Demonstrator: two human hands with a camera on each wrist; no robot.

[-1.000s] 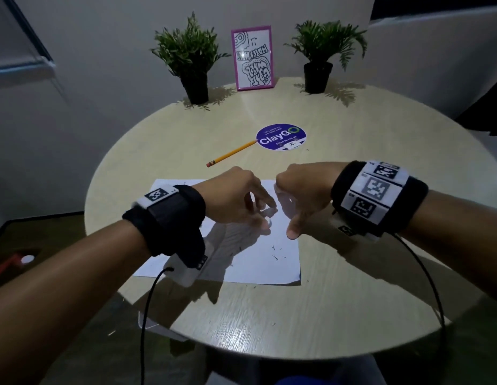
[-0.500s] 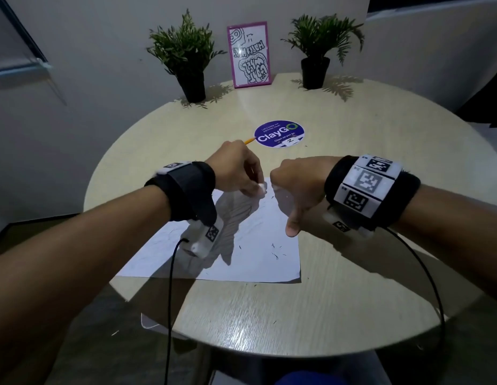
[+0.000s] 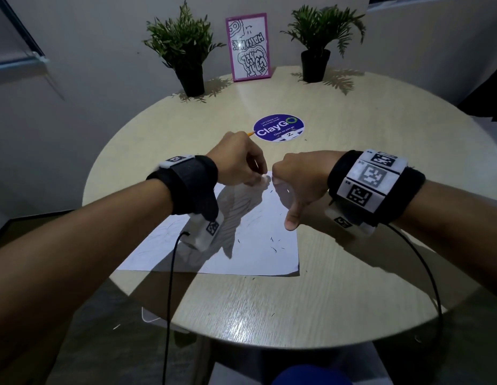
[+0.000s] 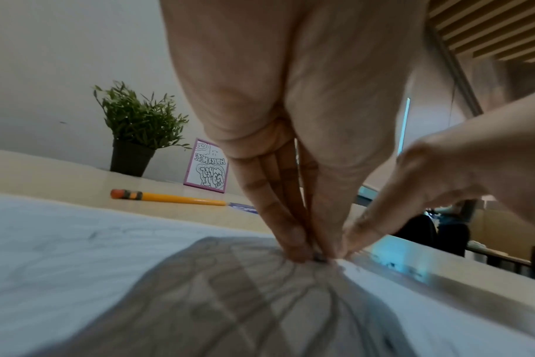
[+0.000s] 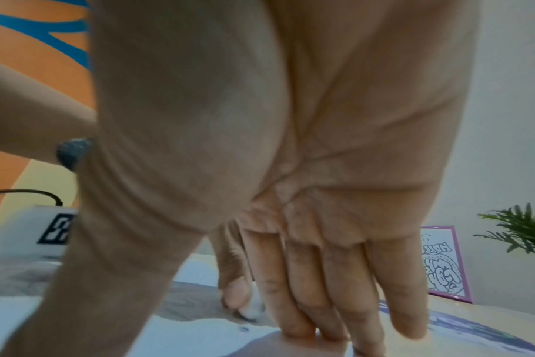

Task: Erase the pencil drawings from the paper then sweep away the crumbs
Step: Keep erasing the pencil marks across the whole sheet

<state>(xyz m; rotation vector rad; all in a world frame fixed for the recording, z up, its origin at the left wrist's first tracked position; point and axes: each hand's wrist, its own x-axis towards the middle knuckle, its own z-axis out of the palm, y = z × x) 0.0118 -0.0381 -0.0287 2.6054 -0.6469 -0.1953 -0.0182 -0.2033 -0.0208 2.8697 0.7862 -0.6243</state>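
A white sheet of paper [image 3: 258, 254] lies on the round table, with faint pencil lines [image 3: 169, 227] on its left part. My left hand [image 3: 260, 179] pinches a small white eraser [image 5: 252, 311] and holds it down on the paper near the far right corner; in the left wrist view its fingertips [image 4: 297, 251] meet on the sheet. My right hand [image 3: 297, 182] is beside it at the paper's right edge, with straight fingers [image 5: 321, 302] pressing down and the thumb [image 3: 293, 218] pointing toward me. Dark eraser crumbs [image 3: 273, 244] lie on the paper's near right part.
A yellow pencil [image 4: 168, 197] lies just beyond the paper, mostly hidden behind my left hand in the head view. A round purple sticker [image 3: 279, 129] marks the table's centre. Two potted plants [image 3: 186, 51] [image 3: 319, 40] and a pink-framed picture [image 3: 247, 47] stand at the back edge.
My left hand has moved with the eraser from the middle of the paper to its far right corner. My right hand has stayed at the paper's right edge.
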